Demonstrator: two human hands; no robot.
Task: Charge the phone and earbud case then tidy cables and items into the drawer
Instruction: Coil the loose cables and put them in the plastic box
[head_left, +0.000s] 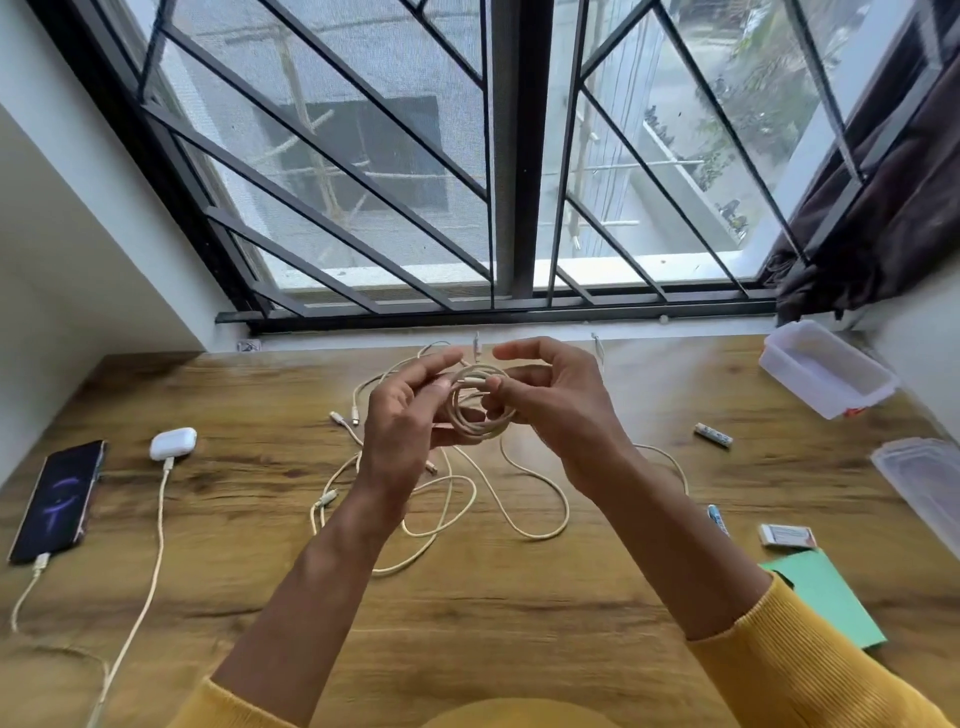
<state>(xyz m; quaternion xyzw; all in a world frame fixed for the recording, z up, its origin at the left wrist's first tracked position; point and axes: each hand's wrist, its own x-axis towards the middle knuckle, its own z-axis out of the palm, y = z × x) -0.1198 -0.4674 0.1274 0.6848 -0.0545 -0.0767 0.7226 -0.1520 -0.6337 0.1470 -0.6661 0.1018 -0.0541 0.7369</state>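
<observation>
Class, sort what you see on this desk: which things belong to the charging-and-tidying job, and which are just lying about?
Job: phone, plugged in; earbud case, plugged in; cable coil held by left hand and right hand; loose cables.

Lying about: tub, lid, two batteries, green card, small box.

A phone (57, 501) and earbud case (173, 443) are laid at left of the table (493, 597); loose cables (441, 493) at centre; boxes (826, 366) at right.

Wooden bench (519, 597) below barred window (467, 182). Right side: open clear plastic container (826, 368), its lid (924, 480), two batteries (714, 435) (719, 519), small box (787, 537), green paper (826, 597). Dark curtain (883, 218) at right.
</observation>
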